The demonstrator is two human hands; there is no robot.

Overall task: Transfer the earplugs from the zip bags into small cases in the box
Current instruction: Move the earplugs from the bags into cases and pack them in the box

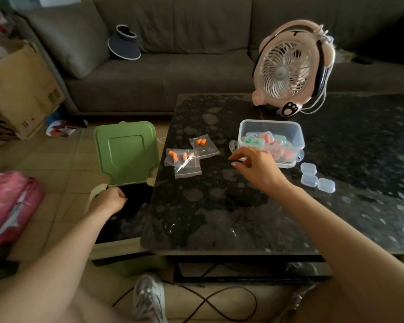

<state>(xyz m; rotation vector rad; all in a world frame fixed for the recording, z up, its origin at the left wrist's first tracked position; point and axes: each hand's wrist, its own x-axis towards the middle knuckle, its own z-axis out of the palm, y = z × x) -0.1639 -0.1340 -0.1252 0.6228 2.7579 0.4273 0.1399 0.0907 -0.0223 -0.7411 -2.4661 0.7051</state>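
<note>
1. Head view, the task's things: three zip bags [188, 167] lie overlapping on the dark mottled table [219, 206], left of centre, each with orange earplugs [201, 141] inside.
2. To their right stands the clear plastic box [271, 127], lid off, with small cases in green, pink and blue piled inside.
3. Three small clear cases [309, 180] sit closed on the table just right of the box, close together.
4. The right hand [259, 169] hovers over the table directly in front of the box and hides part of its near wall. Its fingers are loosely bent and point left toward the bags, with nothing visible between them.
5. The left hand [110, 199] is off the table's left edge, over the dark opening of a green bin [126, 150] whose lid stands raised. Its fingers are curled in, but whether they grip anything cannot be told.
6. Around: a pink fan [289, 68] stands on the table behind the box, with a grey sofa [173, 78] beyond it carrying a dark visor cap [124, 43].
7. A cardboard carton [21, 89] and a pink bag [7, 206] sit on the floor at left, and a shoe [147, 297] and a black cable [219, 299] lie below the table's near edge.
</note>
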